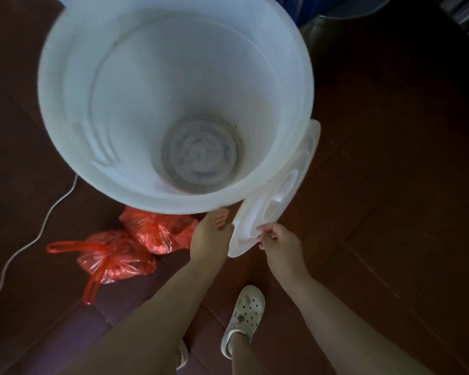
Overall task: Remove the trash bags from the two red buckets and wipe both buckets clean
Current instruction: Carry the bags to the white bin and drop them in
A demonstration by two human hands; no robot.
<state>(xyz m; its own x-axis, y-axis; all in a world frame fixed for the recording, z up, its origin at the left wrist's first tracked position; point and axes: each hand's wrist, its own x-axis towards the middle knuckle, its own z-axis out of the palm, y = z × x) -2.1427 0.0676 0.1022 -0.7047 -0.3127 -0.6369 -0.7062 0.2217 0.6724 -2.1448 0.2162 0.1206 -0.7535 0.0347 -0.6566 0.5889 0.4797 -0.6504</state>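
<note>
Over dark red floor tiles [390,185], we pinch the white lid [271,207] with both left hand [210,236] and right hand [279,244], beside the white bucket [73,109]; two tied red bags [125,247] lie lower left. No writing is readable.

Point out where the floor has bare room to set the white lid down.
Bare floor right of the white bucket and lid, beyond the right hand. Crowded lower left: two red bags, white cord, left hand.
</note>
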